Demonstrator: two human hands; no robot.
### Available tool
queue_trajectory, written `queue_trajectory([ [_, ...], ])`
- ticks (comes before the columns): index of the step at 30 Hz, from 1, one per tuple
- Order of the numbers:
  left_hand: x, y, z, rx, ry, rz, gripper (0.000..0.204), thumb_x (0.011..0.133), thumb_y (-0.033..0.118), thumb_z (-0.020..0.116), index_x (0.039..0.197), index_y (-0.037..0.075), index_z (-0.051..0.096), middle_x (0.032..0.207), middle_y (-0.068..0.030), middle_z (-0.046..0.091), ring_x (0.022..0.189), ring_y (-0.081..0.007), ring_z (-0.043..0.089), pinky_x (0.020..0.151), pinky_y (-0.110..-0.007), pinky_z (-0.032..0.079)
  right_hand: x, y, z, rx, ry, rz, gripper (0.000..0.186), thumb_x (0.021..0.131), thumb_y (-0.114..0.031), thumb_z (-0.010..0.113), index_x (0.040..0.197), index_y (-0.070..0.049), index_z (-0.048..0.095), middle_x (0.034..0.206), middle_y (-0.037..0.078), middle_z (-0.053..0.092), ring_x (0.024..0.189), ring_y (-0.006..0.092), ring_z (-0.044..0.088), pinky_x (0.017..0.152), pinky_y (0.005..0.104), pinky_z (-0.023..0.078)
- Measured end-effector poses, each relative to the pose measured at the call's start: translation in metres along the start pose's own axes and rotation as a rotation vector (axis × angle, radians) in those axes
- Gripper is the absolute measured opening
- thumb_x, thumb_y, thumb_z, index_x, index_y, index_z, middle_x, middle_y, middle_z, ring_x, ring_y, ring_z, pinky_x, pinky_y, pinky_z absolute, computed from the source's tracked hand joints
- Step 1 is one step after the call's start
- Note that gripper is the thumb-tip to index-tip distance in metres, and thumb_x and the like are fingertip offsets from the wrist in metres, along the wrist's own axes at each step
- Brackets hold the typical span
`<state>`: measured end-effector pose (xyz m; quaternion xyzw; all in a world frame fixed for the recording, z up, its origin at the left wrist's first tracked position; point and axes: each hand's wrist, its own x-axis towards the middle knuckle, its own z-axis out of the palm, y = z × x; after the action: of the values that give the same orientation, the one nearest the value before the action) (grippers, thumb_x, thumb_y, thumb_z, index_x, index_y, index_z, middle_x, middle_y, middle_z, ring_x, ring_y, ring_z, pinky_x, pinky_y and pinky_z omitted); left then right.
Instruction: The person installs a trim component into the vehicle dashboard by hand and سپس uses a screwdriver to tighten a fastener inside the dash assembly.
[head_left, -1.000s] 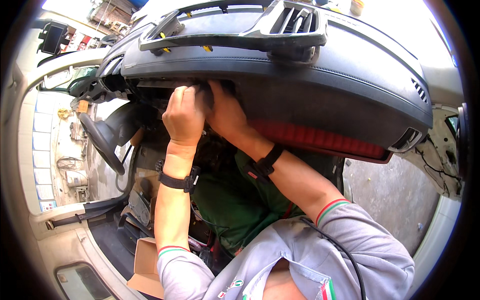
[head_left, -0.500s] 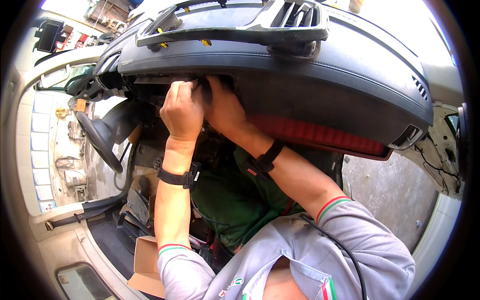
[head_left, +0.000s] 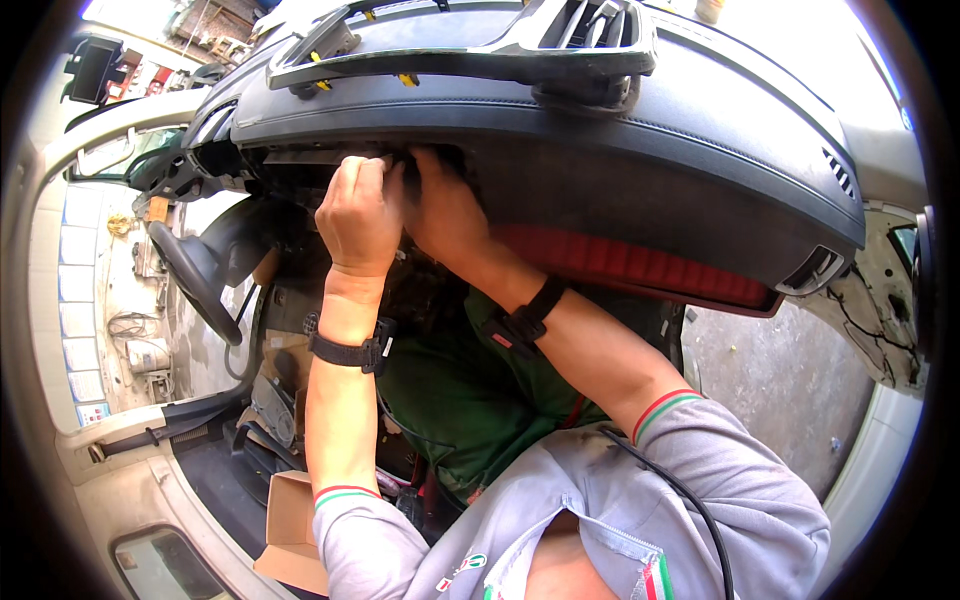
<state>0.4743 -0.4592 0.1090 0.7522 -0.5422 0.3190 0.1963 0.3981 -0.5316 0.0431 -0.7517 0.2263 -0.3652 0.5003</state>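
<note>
Under the padded edge of a dark car dashboard (head_left: 480, 122), both hands meet at a dark opening in its middle. My left hand (head_left: 362, 215) is closed, its fingers curled in and pinched at the lip of the opening. Close beside it, my right hand (head_left: 442, 212) reaches up with bent fingers, their tips lost in shadow. Whatever lies between the fingers is dark and too hidden to name. Above the hands, a detached trim frame (head_left: 460, 62) with an air vent and yellow clips rests on top of the dashboard.
To the left is the steering wheel (head_left: 192, 278). A red ribbed panel (head_left: 640, 262) sits below the dashboard on the right. An open cardboard box (head_left: 290, 510) stands at lower left. A black cable (head_left: 690, 490) runs over my right sleeve.
Both hands stay at the same opening. My left hand and forearm have shifted very slightly left; the view itself has moved a little.
</note>
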Motion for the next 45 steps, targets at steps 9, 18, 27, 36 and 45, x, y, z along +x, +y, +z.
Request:
queue_trajectory([
  [9,0.002,-0.002,-0.002,-0.001,-0.046,-0.006,0.012,0.081,0.011,0.076,0.089,0.008,0.067,0.087,-0.0064,0.064,0.077,-0.0295,0.066,0.067,-0.037,0.053,0.000,-0.003,-0.003,0.040,-0.029,0.045,0.060,0.089,-0.020,0.065,0.141,-0.006,0.038,0.121,0.035,0.055,0.104,0.0526,0.060,0.087,0.0575,0.050],
  [18,0.004,-0.001,-0.003,0.018,-0.067,0.027,0.011,0.082,0.012,0.074,0.086,0.009,0.064,0.084,-0.0055,0.061,0.079,-0.0269,0.066,0.065,-0.037,0.054,-0.001,-0.003,0.001,-0.030,0.113,-0.035,0.050,0.092,-0.024,0.062,0.136,-0.006,0.047,0.099,0.034,0.065,0.086,0.0517,0.065,0.072,0.0583,0.053],
  [27,0.005,-0.003,-0.003,0.077,-0.097,0.065,0.014,0.081,0.012,0.075,0.086,0.008,0.063,0.084,-0.0066,0.060,0.077,-0.0285,0.065,0.064,-0.038,0.053,-0.001,-0.007,-0.001,-0.028,-0.017,0.058,0.060,0.088,-0.020,0.065,0.140,-0.007,0.040,0.116,0.034,0.059,0.098,0.0513,0.062,0.084,0.0565,0.052],
  [36,0.009,-0.002,-0.004,0.098,-0.111,0.134,0.016,0.083,0.013,0.074,0.086,0.007,0.060,0.086,-0.0076,0.059,0.082,-0.0284,0.064,0.066,-0.040,0.054,0.001,-0.005,-0.002,-0.051,-0.050,0.075,0.063,0.088,-0.018,0.066,0.143,-0.007,0.038,0.115,0.035,0.060,0.097,0.0506,0.064,0.080,0.0565,0.054],
  [45,0.012,-0.005,-0.004,0.071,-0.154,0.144,0.018,0.081,0.012,0.074,0.085,0.007,0.058,0.085,-0.0081,0.057,0.080,-0.0287,0.063,0.065,-0.039,0.054,0.001,-0.006,-0.004,-0.054,-0.037,0.079,0.055,0.092,-0.024,0.063,0.141,-0.007,0.043,0.112,0.034,0.063,0.097,0.0506,0.064,0.081,0.0561,0.054],
])
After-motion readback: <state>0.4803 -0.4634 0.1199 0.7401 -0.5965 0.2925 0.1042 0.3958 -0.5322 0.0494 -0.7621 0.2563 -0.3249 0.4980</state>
